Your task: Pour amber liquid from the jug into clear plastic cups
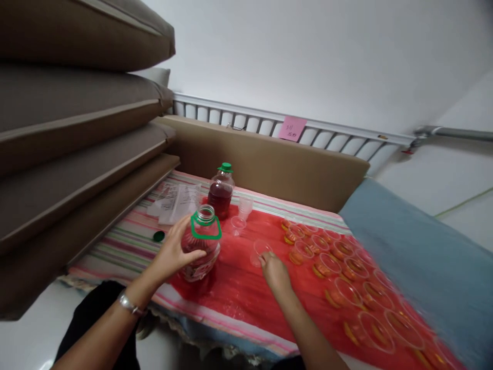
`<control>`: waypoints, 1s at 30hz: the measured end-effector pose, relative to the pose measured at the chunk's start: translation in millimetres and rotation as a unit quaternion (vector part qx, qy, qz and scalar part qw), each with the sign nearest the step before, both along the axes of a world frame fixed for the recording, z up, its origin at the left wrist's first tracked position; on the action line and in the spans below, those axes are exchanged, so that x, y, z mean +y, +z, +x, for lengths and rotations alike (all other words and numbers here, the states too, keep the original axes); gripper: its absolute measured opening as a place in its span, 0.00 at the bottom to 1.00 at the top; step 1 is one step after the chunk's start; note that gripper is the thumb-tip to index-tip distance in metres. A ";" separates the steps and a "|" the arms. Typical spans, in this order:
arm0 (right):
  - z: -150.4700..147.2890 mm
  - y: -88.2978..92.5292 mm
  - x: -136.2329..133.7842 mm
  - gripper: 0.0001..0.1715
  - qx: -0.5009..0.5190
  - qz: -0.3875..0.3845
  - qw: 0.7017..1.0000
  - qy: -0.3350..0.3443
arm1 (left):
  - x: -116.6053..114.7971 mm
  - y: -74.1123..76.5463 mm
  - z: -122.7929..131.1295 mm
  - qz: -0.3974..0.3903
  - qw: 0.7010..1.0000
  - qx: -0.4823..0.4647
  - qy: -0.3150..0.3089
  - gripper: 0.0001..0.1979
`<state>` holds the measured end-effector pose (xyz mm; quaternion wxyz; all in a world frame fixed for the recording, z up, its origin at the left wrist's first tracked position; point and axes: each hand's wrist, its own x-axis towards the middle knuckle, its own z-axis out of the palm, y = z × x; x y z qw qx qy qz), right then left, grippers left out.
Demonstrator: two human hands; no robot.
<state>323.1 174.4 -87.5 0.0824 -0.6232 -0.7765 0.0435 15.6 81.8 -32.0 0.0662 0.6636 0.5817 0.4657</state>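
My left hand (177,249) curves round the side of a large clear plastic jug (200,264), thumb in front and fingers behind. The jug stands upright and uncapped, with a green ring handle (207,237) at its neck and reddish liquid seen through its wall. Between the fingertips of my right hand (275,272) is the rim of a clear plastic cup (257,254), above or on the red sheet; I cannot tell if its base touches. Left of the jug lies a green cap (158,236). Behind it stands a capped jug of dark red liquid (221,195).
Several clear cups with yellowish contents (326,264) crowd the right of the red sheet (242,280). A cup stack (245,207) and another cup (238,225) stand past the jug. Plastic packaging (179,203) lies left. Stacked cushions (80,97) rise on the left; a radiator (265,126) runs behind.
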 end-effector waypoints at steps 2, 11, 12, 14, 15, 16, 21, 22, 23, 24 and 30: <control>1.6 -1.3 -16.2 0.13 -0.003 -0.008 1.000 0.020 | -0.8 1.4 1.4 -0.001 1.000 -0.028 -0.006 0.42; -35.8 91.4 -54.0 0.14 0.186 0.194 0.946 0.182 | -5.8 0.0 9.7 -0.004 0.995 -0.095 -0.020 0.48; -50.1 106.6 -62.9 0.14 0.217 0.226 0.921 0.229 | -6.8 0.3 11.4 -0.005 0.994 -0.107 -0.025 0.49; -80.5 129.2 -79.4 0.14 0.235 0.260 0.886 0.302 | -9.5 1.3 12.8 -0.008 0.990 -0.134 -0.040 0.48; -94.3 136.0 -85.5 0.14 0.226 0.263 0.880 0.324 | -11.1 1.2 12.3 -0.011 0.988 -0.149 -0.049 0.47; -105.9 140.1 -89.6 0.14 0.210 0.262 0.880 0.337 | -12.8 0.3 10.9 -0.014 0.984 -0.168 -0.055 0.46; -115.8 143.2 -82.6 0.17 0.193 0.213 0.892 0.350 | -23.9 -26.4 0.3 -0.063 0.946 -0.318 -0.008 0.37; -110.4 144.1 -78.0 0.18 0.229 0.190 0.891 0.344 | -26.0 -35.8 -0.6 -0.078 0.933 -0.352 0.012 0.35; -104.2 145.2 -73.2 0.19 0.276 0.158 0.889 0.330 | -27.8 -45.6 -0.6 -0.092 0.919 -0.383 0.030 0.33; -98.4 146.3 -68.5 0.19 0.329 0.120 0.885 0.308 | -29.2 -55.2 0.0 -0.103 0.905 -0.410 0.046 0.31; -93.9 143.2 -49.6 0.20 0.625 -0.031 0.768 0.136 | -28.9 -86.9 6.3 -0.167 0.828 -0.533 0.055 0.18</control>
